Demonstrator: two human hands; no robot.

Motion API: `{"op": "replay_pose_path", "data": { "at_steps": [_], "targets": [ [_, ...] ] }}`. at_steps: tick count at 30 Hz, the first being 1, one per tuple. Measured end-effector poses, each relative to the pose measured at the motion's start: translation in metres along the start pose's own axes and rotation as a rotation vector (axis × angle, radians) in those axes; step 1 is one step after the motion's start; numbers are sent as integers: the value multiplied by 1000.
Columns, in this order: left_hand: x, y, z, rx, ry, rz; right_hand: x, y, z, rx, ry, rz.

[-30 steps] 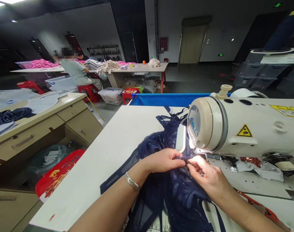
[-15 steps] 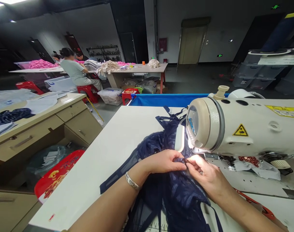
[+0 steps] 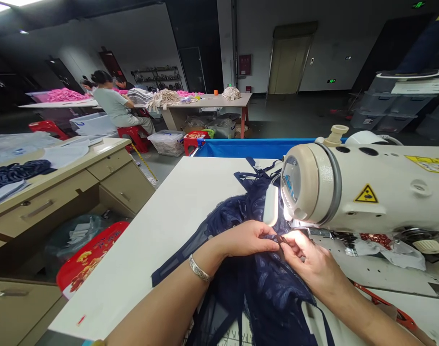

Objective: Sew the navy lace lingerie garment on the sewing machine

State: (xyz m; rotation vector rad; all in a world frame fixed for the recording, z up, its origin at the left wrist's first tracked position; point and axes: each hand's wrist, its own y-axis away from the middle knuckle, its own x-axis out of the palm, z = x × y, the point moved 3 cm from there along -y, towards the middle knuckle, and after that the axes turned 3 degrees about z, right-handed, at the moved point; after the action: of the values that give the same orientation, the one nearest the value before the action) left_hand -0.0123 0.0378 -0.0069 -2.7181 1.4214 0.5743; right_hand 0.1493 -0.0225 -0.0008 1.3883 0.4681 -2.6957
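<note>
A dark navy lace garment [image 3: 273, 288] with narrow straps lies bunched over the white sewing table [image 3: 190, 192]. My left hand [image 3: 246, 239] pinches a small dark part of it between thumb and fingers. Right beside, my right hand [image 3: 304, 252] grips the same bit from the other side, the fingertips of both hands nearly touching. Exactly which part they pinch is too small to make out. Just beyond the fingers is the head of a sewing machine [image 3: 313, 182], its lamp lit over the cloth. A white lamp-like piece [image 3: 270, 205] hangs close to my left fingers.
Orange-red scissors [image 3: 388, 302] lie by my right forearm. Dark and copper-coloured small parts [image 3: 374, 239] sit below the machine arm. A blue cloth bin [image 3: 248, 148] borders the table's far edge. To the left are a red stool [image 3: 93, 254] and a desk [image 3: 107, 168]; people sit farther back.
Both hands keep their pinch on the garment, with barely any finger movement. The whole view has shifted slightly, so the scene appears a little farther right.
</note>
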Motion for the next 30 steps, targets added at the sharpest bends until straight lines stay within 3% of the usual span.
{"op": "replay_pose_path", "data": {
  "at_steps": [8, 30],
  "targets": [
    [2, -1, -1, 3, -9, -14, 1, 4, 1, -88, 46, 6],
    [6, -5, 5, 6, 22, -65, 1, -1, -3, 129, -140, 138]
  ]
}}
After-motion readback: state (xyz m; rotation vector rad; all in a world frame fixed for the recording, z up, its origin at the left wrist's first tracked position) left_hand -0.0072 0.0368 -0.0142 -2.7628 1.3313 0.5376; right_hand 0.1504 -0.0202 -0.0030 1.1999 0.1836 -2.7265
